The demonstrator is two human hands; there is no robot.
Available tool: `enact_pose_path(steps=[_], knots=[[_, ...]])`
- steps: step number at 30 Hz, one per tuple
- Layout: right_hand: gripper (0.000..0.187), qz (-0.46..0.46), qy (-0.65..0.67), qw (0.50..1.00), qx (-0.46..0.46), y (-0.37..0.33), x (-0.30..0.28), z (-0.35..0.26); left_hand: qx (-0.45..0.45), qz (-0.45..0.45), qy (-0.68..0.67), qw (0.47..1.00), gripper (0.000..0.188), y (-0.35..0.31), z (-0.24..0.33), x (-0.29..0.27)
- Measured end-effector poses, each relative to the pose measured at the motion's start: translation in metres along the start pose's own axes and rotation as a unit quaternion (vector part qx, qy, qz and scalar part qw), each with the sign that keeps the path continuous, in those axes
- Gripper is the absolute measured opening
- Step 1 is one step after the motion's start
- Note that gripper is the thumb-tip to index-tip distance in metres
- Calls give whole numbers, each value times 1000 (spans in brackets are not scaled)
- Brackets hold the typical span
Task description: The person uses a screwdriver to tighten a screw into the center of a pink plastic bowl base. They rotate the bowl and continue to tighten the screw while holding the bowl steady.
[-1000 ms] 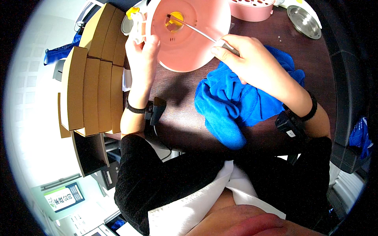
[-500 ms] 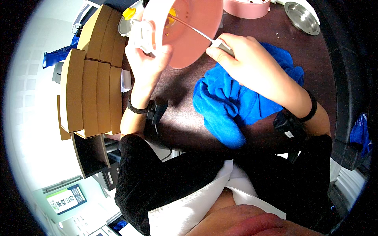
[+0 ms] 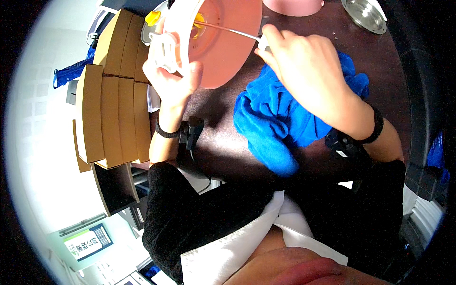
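Observation:
My left hand (image 3: 172,80) grips a pink bowl-shaped plastic housing (image 3: 223,57) by its outer side, next to a white clip-like part (image 3: 166,51). The housing is tipped on edge, its hollow facing right. Closed round a light handle, my right hand (image 3: 308,71) holds a screwdriver (image 3: 230,30). The thin metal shaft runs left into the hollow, reaching a yellow part (image 3: 198,27) at its centre. Whether the tip sits on a screw is too small to tell. Below my right hand lies a crumpled blue cloth (image 3: 270,114) on the dark table (image 3: 218,147).
Another pink round piece (image 3: 299,6) stands at the far edge. A shiny metal dish (image 3: 365,16) lies at the far right, with tiny bits on the table nearby. A yellow knob (image 3: 152,18) rests on a pale lid at the far left. Cardboard boxes (image 3: 111,118) line the left side.
My right hand has turned over round the screwdriver handle, its back now more toward me. The housing has shifted slightly left, and the shaft lies flatter.

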State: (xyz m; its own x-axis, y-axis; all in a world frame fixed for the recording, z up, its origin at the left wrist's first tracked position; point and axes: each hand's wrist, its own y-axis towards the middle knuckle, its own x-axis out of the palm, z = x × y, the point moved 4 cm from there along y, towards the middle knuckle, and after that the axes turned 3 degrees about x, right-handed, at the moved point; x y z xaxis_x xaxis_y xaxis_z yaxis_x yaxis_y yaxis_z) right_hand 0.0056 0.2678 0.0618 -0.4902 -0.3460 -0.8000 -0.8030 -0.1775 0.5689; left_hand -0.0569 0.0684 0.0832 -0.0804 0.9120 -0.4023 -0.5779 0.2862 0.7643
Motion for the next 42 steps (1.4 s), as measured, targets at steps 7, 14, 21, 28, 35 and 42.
enact_pose_path(steps=[7, 14, 21, 28, 35, 42], knots=[[23, 28, -70, 997, -11, 4, -5, 3, -75, -14, -33, 997, 62, 1, -7, -10], [16, -4, 189, 982, 12, 5, 7, 11, -175, 34, -177, 968, 44, 1, -13, -8], [27, -185, 463, 844, 200, 4, 14, 4, -126, 76, -185, 972, 44, -1, -9, -5], [27, -208, 468, 843, 164, 0, 18, -4, -149, 44, -143, 977, 46, -4, -12, -3], [30, -175, 423, 877, 143, 2, 12, -6, -143, 55, -151, 977, 50, -6, -12, 0], [32, -202, 435, 863, 155, 1, 14, -7, -150, 104, -159, 970, 54, -7, -6, 3]])
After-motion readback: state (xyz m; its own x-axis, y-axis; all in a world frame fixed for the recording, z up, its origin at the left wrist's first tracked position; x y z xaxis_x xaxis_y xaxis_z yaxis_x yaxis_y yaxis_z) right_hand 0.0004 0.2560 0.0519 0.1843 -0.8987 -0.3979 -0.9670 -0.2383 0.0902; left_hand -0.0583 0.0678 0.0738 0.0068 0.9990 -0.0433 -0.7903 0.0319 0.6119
